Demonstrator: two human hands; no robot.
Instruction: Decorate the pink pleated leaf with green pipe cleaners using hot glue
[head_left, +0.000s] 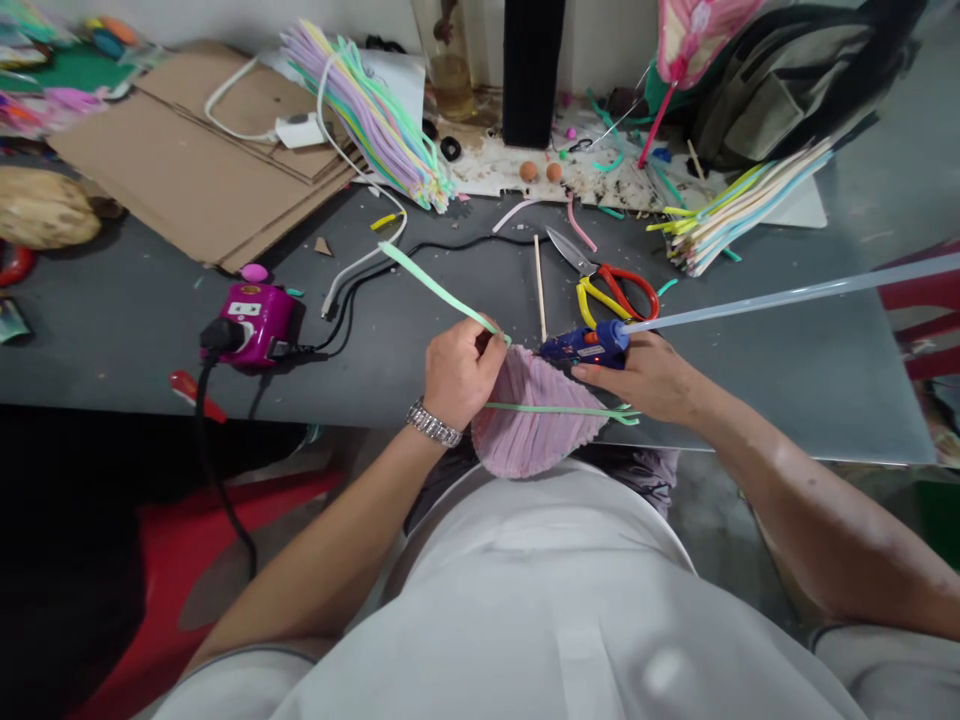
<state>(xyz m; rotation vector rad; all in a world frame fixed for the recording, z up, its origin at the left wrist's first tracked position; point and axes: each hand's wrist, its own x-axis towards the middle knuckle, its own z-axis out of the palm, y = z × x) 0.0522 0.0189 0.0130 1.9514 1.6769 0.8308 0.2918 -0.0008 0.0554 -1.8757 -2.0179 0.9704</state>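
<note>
My left hand (459,375) is closed in a pinch on a light green pipe cleaner (429,283), whose free end sticks out up and to the left. Below those fingers lies a purple leaf-shaped piece (532,440) of pipe cleaners laid side by side, at the table's front edge. Light green stems (559,409) cross its middle and stick out at the right. My right hand (660,378) is wrapped round a blue glue gun (592,346), its nozzle at the piece's upper edge. A long translucent glue stick (787,296) runs out of the gun's back.
Scissors (616,290) with red and yellow handles and a thin wooden stick (539,285) lie just beyond the gun. Pipe cleaner bundles (375,120) stand at the back. A purple power socket (255,325) with cables sits left, near cardboard sheets (187,190).
</note>
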